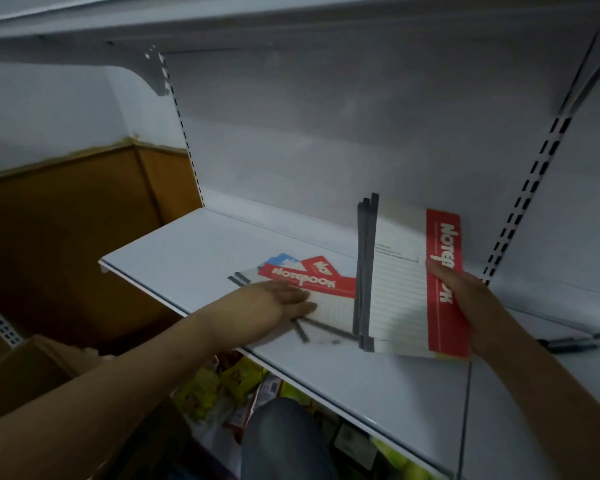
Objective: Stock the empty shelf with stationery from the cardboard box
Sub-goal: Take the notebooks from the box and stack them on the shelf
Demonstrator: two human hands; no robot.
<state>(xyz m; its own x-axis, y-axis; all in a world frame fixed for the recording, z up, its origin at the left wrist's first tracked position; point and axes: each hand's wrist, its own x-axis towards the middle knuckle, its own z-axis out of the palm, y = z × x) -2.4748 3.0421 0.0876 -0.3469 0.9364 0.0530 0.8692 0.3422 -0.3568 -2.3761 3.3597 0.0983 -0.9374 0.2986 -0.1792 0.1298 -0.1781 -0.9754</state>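
Head view looks down on a white shelf (pixel 194 251) where the right hand (pixel 465 292) pinches a small bundle of notebooks (pixel 406 282) stood on edge, thumb across the red title band and the other fingers hidden behind the covers. Just left of that grip, the left hand (pixel 274 301) lies flat with straight fingers on a loose fan of notebooks (pixel 312 285) lying on the shelf, pressing rather than gripping.

These notebooks look light and thin — soft covers with dark taped spines, so a few together will flex and slide over one another, and on the smooth shelf they are likely to skid. The sensible place to take hold is probably across the whole bundle near the spine side or mid-edge, squeezing all the covers at once; a hold on the outer cover alone would let the inner ones slip out. The upright set will likely topple unless it leans on something.

Right of the grip, well apart, a few dark pens (pixel 572 342) lie on the shelf. Beyond it, the back panel and slotted uprights (pixel 520 206) limit how far things can be pushed in. Below the left forearm sits the cardboard box (pixel 25 368), and under the shelf there are colourful packets (pixel 215 382), blurred. The flat fan itself occupies the space directly left of the upright bundle.
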